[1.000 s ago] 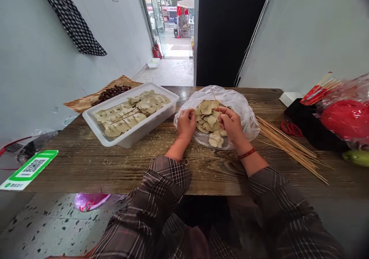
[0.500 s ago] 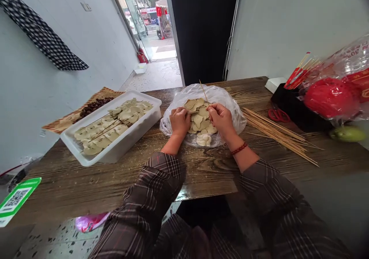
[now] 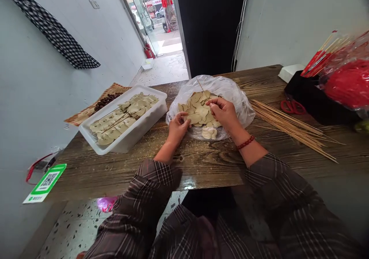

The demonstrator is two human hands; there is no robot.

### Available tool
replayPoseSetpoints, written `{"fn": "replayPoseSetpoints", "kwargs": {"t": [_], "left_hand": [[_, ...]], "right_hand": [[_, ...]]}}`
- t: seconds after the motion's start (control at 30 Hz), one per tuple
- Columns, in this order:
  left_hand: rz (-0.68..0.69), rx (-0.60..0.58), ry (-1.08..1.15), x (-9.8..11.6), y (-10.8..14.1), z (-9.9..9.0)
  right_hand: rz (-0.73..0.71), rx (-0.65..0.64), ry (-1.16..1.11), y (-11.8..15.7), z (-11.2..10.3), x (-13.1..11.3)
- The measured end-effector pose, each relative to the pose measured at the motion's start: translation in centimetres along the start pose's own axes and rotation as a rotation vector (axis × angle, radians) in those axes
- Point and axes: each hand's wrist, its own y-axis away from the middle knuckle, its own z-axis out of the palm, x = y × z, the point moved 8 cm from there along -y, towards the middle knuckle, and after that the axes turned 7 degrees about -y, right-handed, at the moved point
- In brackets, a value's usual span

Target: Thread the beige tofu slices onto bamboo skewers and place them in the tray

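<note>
Pinching a thin skewer between the fingertips of my right hand, over the pile of flat pale slices lying on a clear plastic bag. My left hand is curling at the pile's near-left edge; whether it is grasping a slice, I cannot tell. White tray is resting left of the bag on the wooden surface.

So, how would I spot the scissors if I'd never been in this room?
On the wooden table, look to the person's right of the plastic bag, where loose wooden skewers lie. Just beyond them, beside the black container, are the scissors. Their looped red handles stand out from the straight, pale skewers.
</note>
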Motion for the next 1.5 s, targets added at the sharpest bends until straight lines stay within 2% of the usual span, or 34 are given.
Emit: {"fn": "replayPoseSetpoints", "kwargs": {"t": [0.17,0.3,0.43,0.53,0.6,0.67,0.83,0.97,1.27,1.5], "left_hand": [[0.144,0.078,-0.294,0.4,-0.7,-0.7],[0.246,0.085,-0.543,1.0,-0.8,-0.6],[0.308,0.083,-0.67,2.0,0.0,-0.1],[0.368,0.138,-0.69,3.3,0.6,-0.4],[0.357,0.182,-0.62,3.6,0.7,-1.0],[0.286,0.188,-0.456,3.2,0.5,-1.6],[-0.043,0.113,0.161,0.2,-0.1,-2.1],[-0.202,0.11,0.452,-0.9,-0.1,-2.4],[-0.251,0.154,0.661,-1.2,-0.6,-4.1],[-0.18,0.239,0.66,-0.6,-0.4,-5.2]], "right_hand": [[0.003,-0.007,0.034,0.0,0.0,0.7],[0.013,-0.044,0.089,0.1,0.3,1.2],[0.0,-0.081,0.129,0.3,0.7,1.6],[-0.012,-0.082,0.124,0.4,0.9,1.6],[-0.017,-0.102,0.108,0.6,1.2,1.5],[-0.02,-0.127,0.107,0.9,1.6,1.3],[-0.032,-0.166,0.169,2.1,2.7,0.8],[-0.03,-0.217,0.263,3.0,3.7,0.7],[-0.079,-0.338,0.417,4.8,5.7,0.4],[-0.067,-0.397,0.471,5.4,6.4,0.4]]}}
